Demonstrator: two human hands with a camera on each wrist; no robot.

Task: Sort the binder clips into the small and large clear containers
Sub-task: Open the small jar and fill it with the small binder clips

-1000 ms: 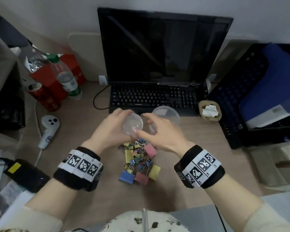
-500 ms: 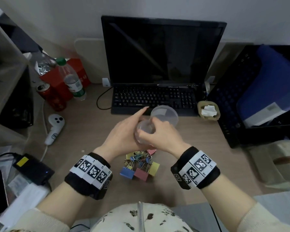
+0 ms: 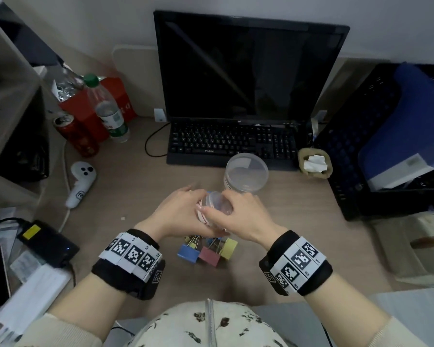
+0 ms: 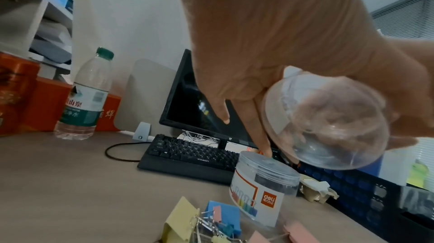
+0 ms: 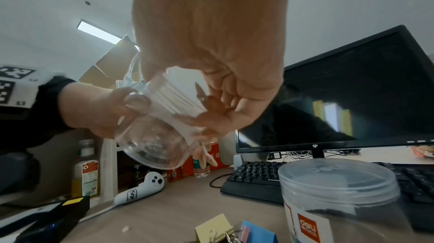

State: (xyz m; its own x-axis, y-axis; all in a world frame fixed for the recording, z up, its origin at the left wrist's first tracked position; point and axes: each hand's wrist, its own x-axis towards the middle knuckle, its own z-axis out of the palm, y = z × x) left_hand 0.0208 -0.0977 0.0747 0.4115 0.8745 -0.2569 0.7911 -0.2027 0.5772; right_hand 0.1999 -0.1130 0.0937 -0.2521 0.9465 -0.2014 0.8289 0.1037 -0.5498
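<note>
Both my hands hold the small clear container point(image 3: 217, 204) tilted in the air over the pile of coloured binder clips point(image 3: 208, 251). My left hand point(image 3: 194, 205) holds its body, thumb pressed on the wall point(image 5: 136, 102). My right hand point(image 3: 232, 209) curls round its ribbed top end point(image 5: 173, 98). In the left wrist view the small container's point(image 4: 328, 128) round bottom faces the camera. The large clear container point(image 3: 246, 175), lid on, stands on the desk just beyond my hands, in front of the keyboard. Most clips are hidden under my hands.
A black keyboard point(image 3: 231, 144) and monitor point(image 3: 248, 66) stand behind. A white controller point(image 3: 82, 181), a red can point(image 3: 78, 136) and a water bottle point(image 3: 108, 111) are on the left. A black crate point(image 3: 386, 136) fills the right. A charger point(image 3: 48, 244) lies at the near left.
My right hand has closed onto the small container that my left hand held. Both hands have brought it nearer to me and tipped it over the clip pile.
</note>
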